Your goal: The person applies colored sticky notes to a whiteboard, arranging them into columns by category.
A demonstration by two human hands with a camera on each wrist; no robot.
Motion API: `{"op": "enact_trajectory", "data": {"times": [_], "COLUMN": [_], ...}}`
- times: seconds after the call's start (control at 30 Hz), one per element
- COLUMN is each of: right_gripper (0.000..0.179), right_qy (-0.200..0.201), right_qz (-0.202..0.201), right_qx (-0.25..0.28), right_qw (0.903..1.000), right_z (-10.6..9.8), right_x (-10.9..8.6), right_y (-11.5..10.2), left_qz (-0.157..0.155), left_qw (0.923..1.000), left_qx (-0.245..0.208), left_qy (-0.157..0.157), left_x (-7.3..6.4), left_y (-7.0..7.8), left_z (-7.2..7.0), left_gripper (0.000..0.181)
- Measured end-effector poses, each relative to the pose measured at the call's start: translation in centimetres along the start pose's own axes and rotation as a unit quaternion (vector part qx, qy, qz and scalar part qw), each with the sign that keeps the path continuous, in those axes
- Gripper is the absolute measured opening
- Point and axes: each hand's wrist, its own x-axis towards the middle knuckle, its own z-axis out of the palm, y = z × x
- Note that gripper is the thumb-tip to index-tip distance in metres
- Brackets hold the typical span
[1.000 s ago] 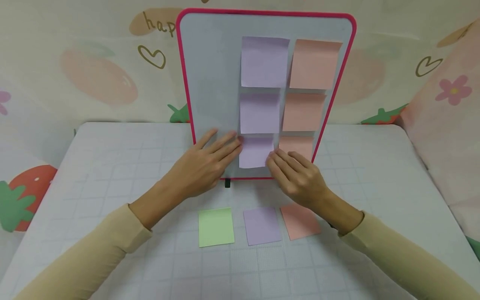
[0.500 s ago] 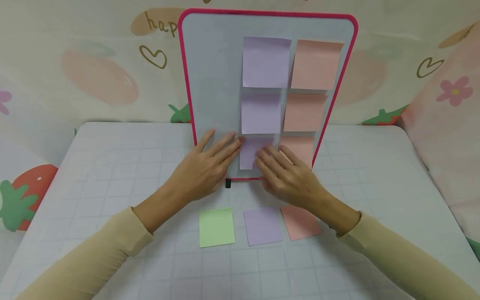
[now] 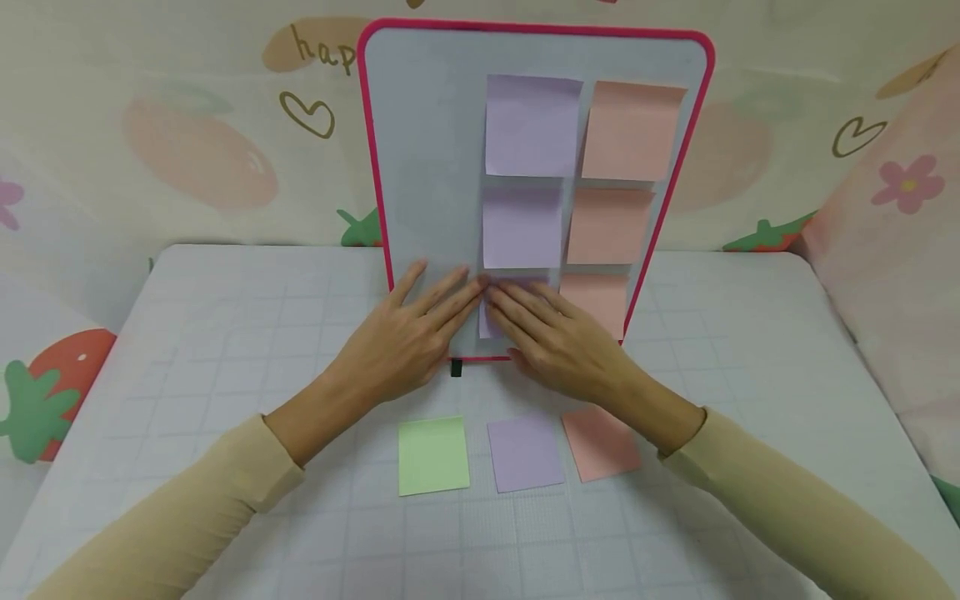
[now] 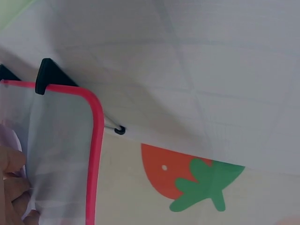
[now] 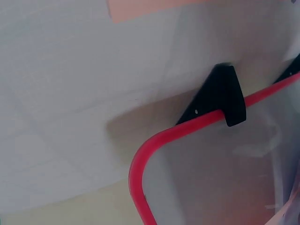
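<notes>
A whiteboard (image 3: 423, 167) with a pink-red frame stands upright on the table, bearing a column of purple sticky notes and a column of pink ones. My right hand (image 3: 558, 337) lies with straight fingers across the lowest purple sticky note (image 3: 486, 323), covering most of it. Its fingertips are at the note's upper left. My left hand (image 3: 405, 337) rests on the board's lower left with fingers spread, its fingertips at that note's left edge. Above are the middle purple note (image 3: 522, 227) and the top purple note (image 3: 533, 125). The lowest pink note (image 3: 596, 302) sits just right of my right hand.
On the table before the board lie a green sticky note pad (image 3: 433, 456), a purple one (image 3: 525, 452) and a pink one (image 3: 602, 446). Black feet, one clearly visible foot (image 5: 227, 96) among them, support the board's bottom edge. A patterned cloth (image 3: 202, 158) hangs behind.
My right hand has slid left across the lowest purple note, from its right edge to its upper left, and its fingers have straightened. My left hand has stayed nearly still.
</notes>
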Motion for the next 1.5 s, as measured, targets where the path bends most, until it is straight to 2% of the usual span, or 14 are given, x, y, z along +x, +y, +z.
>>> {"op": "enact_trajectory", "data": {"times": [0.27, 0.57, 0.93, 1.2, 1.5], "right_gripper": [0.065, 0.067, 0.067, 0.065, 0.065], "right_qy": [-0.022, 0.0, 0.009, 0.002, 0.009], "right_qz": [0.013, 0.034, 0.048, 0.046, 0.048], "right_qx": [-0.018, -0.021, -0.011, -0.012, -0.023], "right_qw": [0.9995, 0.9992, 0.9987, 0.9989, 0.9986], "right_z": [-0.4, -1.0, -1.0, -0.7, -0.3], "right_x": [-0.7, -2.0, -3.3, -3.5, -3.4], "right_y": [0.4, 1.1, 1.4, 1.1, 0.7], "left_qz": [0.001, -0.006, -0.011, -0.002, 0.017], "left_qw": [1.0, 0.9999, 0.9994, 0.9998, 0.9999], "left_qx": [-0.007, -0.013, -0.031, -0.019, -0.002], "left_qy": [-0.001, 0.006, 0.006, 0.006, 0.004], "left_x": [0.0, -0.1, 0.4, 0.7, 1.8], "left_y": [0.0, -0.1, 0.3, 0.7, 1.5], "left_z": [0.1, 0.0, -0.1, 0.3, 0.3], "left_gripper": [0.072, 0.075, 0.066, 0.066, 0.062]}}
